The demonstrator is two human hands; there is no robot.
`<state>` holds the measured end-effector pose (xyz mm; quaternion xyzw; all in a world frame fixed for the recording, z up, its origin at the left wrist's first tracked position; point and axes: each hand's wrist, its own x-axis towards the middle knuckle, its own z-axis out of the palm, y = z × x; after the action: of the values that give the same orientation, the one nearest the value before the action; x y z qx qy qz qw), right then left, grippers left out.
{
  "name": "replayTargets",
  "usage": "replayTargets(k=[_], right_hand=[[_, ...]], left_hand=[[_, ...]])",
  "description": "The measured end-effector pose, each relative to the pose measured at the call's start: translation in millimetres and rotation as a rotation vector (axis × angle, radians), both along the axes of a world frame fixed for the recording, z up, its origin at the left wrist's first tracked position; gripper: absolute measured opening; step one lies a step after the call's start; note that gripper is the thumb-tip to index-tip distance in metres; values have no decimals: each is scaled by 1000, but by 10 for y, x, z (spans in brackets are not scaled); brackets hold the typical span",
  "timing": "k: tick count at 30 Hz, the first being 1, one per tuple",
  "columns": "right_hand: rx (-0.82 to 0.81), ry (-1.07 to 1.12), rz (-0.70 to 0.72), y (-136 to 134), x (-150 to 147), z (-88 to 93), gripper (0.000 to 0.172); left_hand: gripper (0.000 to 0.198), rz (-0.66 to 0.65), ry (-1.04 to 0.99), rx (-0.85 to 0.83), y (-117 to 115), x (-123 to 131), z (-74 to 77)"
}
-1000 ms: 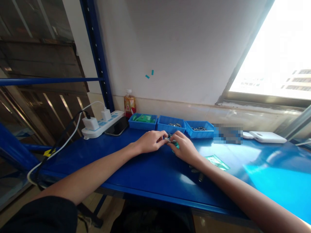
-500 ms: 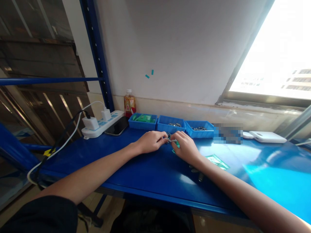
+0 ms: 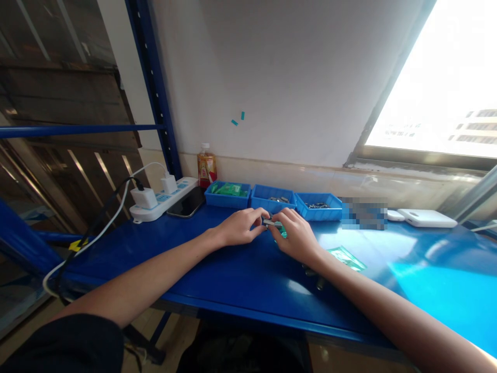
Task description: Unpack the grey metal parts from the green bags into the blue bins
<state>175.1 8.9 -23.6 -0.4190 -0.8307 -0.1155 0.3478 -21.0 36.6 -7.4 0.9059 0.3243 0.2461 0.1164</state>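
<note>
A small grey metal piece (image 3: 273, 223) sits between my two hands, above the blue table. My right hand (image 3: 298, 234) pinches its right end with the thumb and fingertips. On the other side, my left hand (image 3: 241, 228) has its thumb and index finger parted around the piece's left end; whether they touch it is hard to see. Under my right fingers shows part of a green packet (image 3: 282, 233). A second green packet (image 3: 347, 258) lies flat beyond my right forearm. Dark metal parts (image 3: 320, 283) rest beside that forearm, partly hidden by it.
Along the wall stand a blue bin with green packets (image 3: 227, 196) and two blue bins of metal parts (image 3: 273, 197) (image 3: 319, 207). Leftward are a bottle (image 3: 206, 167), a phone (image 3: 186, 202) and a power strip (image 3: 165, 199). A white box (image 3: 427, 218) lies at the right.
My left thumb and index finger have spread apart from their pinch, so more of the metal piece shows. My right hand keeps its hold in nearly the same place.
</note>
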Motion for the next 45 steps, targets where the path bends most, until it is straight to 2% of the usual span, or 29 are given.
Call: replayTargets(k=[7,10,16,23,30,38,41,45], right_hand=[[-6,23,22,-3,-7,6,12],[-4,34,18,-6,-4,16,17],[-41,3,21,-10,-8,25,26],[-55,31,72,-8,-7,9,14],[-60,28,26,-15,-14,16,17],[-180,39,171,-30,1,50,22],[-201,45,176,-38,-5,46,21],[-220,70,128,-41,-23,35,25]], left_hand=[[15,13,-85,80,41,3,-51],[17,-1,-90,94,42,1,-39],[20,6,2,157,-11,24,-8],[24,11,6,140,2,49,-52],[28,-7,-19,98,3,40,-38],[26,-111,34,117,27,32,-55],[24,-117,42,155,55,22,-80],[30,-88,120,289,39,35,-77]])
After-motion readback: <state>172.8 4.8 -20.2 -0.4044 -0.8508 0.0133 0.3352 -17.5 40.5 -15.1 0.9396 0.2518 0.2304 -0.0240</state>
